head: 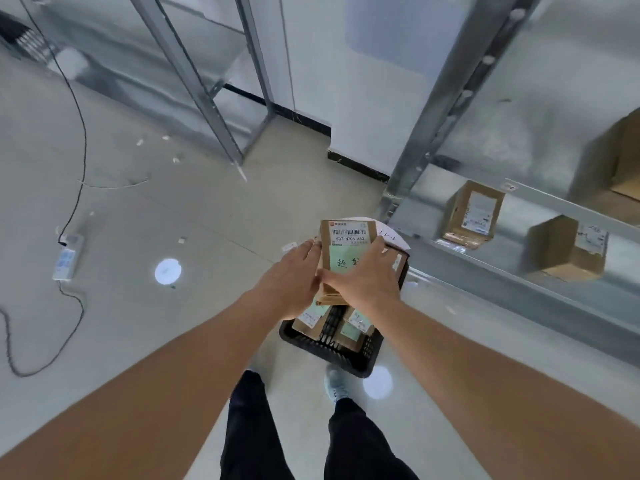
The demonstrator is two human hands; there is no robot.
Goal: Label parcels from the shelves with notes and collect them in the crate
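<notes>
I hold a small brown parcel (346,237) with a barcode label and a green handwritten note (341,261) over the black crate (332,351) on the floor. My left hand (291,282) supports the parcel's left side from below. My right hand (363,275) lies over the note, fingers and thumb curled round the parcel. Some white papers (391,235) show behind the parcel. Inside the crate lie several brown parcels (353,323) with green notes. Two more parcels (472,213) (568,249) stand on the low shelf at the right.
A metal shelf rack (446,98) rises at the right, with another box (627,161) on a higher level. A second rack post (194,81) stands behind on the left. A black cable and power strip (67,254) lie on the floor at left. My legs and shoe (336,386) stand beside the crate.
</notes>
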